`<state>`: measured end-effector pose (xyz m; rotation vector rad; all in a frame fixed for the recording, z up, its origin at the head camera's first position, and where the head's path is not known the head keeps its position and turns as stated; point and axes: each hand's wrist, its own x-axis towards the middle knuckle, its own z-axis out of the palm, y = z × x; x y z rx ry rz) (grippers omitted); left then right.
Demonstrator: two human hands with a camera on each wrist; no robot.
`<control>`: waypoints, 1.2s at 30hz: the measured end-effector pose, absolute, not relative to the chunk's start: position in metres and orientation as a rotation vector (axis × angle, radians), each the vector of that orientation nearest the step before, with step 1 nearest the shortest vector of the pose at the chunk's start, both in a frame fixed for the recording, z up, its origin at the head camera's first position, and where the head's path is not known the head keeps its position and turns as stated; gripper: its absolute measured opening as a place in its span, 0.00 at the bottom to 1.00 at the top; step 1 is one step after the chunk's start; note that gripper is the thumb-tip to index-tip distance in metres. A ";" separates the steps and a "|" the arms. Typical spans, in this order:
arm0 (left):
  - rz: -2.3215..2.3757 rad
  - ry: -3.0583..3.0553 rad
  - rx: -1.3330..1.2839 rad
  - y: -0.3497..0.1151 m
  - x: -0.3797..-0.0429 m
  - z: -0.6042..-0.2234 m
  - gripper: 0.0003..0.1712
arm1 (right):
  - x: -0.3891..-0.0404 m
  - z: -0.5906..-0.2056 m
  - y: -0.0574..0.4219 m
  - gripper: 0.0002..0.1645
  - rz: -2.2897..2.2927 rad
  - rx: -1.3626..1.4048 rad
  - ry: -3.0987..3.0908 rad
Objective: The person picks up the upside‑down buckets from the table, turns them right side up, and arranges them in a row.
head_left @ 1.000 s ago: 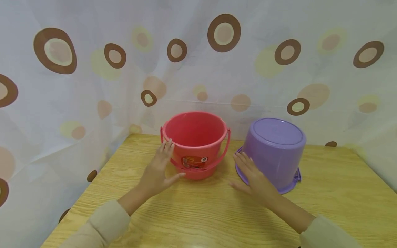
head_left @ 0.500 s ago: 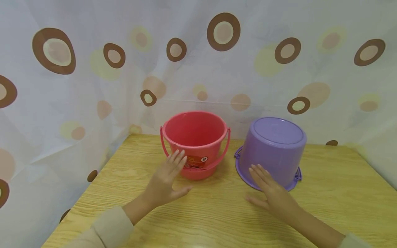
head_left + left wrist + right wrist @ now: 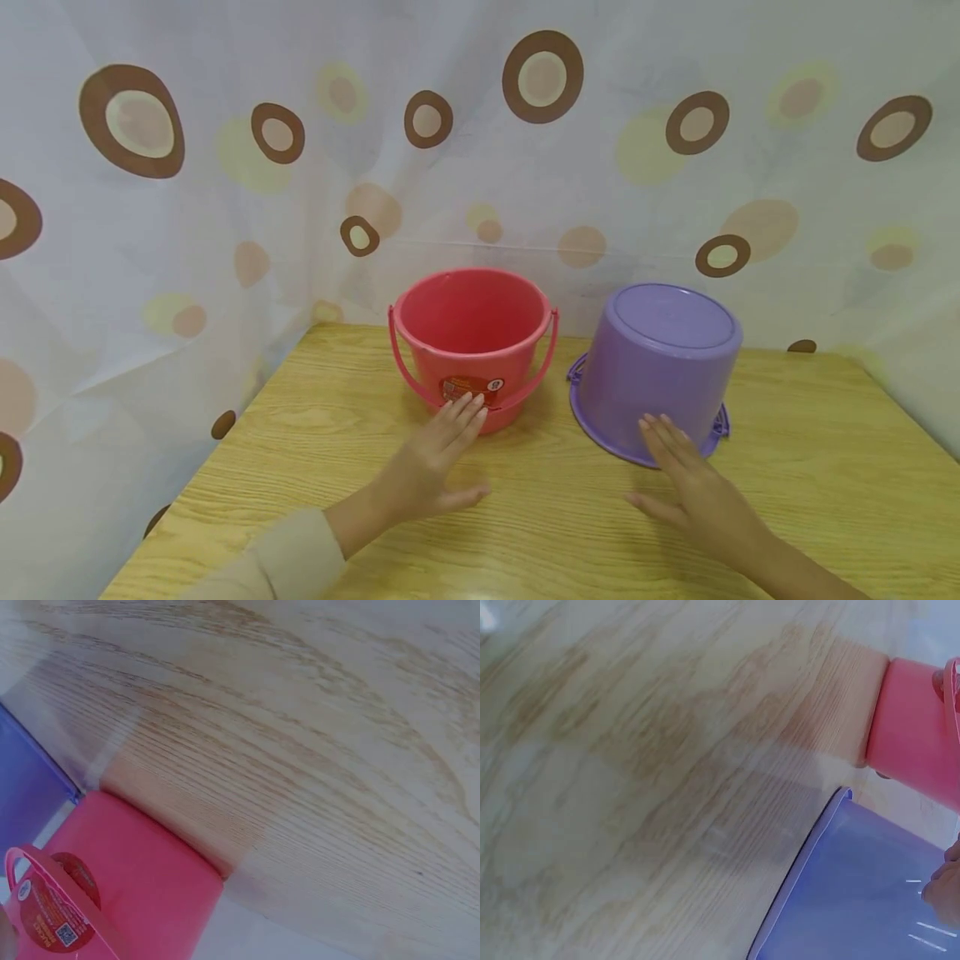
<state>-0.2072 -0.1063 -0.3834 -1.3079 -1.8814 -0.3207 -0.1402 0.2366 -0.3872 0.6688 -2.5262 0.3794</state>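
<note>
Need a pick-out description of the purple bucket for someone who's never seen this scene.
Start at the wood-grain table in front of the ring-patterned backdrop. Toward its back edge, on the right in the head view just beyond the right hand, sits the purple bucket. It is upside down, base up, while the red bucket beside it stands upright, mouth open.

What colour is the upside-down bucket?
Purple: the upside-down bucket shows best in the head view.

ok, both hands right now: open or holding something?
Left hand: open, holding nothing, in front of the upright round red plastic bucket.
Right hand: open, holding nothing, in front of the upturned round purple plastic bucket.
</note>
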 end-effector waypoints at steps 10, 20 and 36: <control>-0.307 -2.083 -1.354 -0.089 -0.198 -0.390 0.50 | -0.135 -0.391 0.245 0.54 0.404 0.590 -2.607; -0.304 -2.277 -1.401 -0.068 -0.194 -0.397 0.52 | -0.137 -0.400 0.263 0.55 0.517 0.549 -2.608; -0.433 -2.662 -1.424 -0.037 -0.191 -0.401 0.50 | -0.143 -0.397 0.297 0.59 0.653 0.339 -2.718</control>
